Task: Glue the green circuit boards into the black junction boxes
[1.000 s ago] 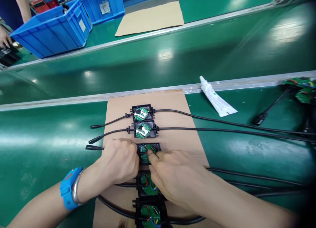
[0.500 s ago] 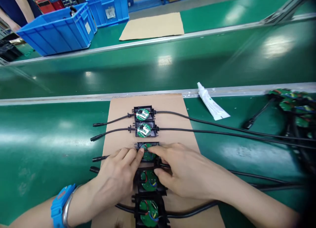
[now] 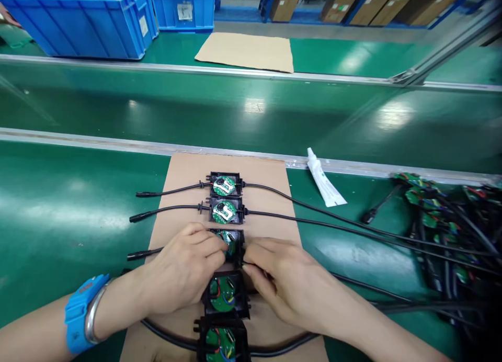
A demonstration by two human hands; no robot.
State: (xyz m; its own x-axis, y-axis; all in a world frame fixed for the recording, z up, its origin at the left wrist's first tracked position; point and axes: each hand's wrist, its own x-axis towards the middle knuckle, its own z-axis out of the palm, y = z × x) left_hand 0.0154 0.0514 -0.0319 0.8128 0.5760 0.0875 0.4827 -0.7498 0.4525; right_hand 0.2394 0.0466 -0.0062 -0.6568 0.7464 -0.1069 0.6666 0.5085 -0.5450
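Five open black plastic housings with round green circuit boards lie in a column on a cardboard sheet [image 3: 270,215]. Both my hands work at the third housing [image 3: 239,235]. My left hand [image 3: 188,268] grips its left side with curled fingers, the fingertips over its circuit board [image 3: 229,239]; the thumb is hidden. At the right side of this housing, my right hand [image 3: 282,275] pinches the black cable where it enters. Closer to me are a fourth housing [image 3: 226,294] and a fifth housing [image 3: 223,341], their boards showing coloured wires. Two further housings [image 3: 225,184] lie beyond my hands.
A white tube [image 3: 324,181] lies at the back right of the green bench. Tangled cables with circuit boards [image 3: 443,231] are heaped at the right. Across a metal-edged divider stand blue bins [image 3: 86,22] and a flat cardboard piece [image 3: 247,51].
My view has turned a little to the right. My right fingers have moved off the third circuit board to the cable at its right side. My left fingers stay at that housing.
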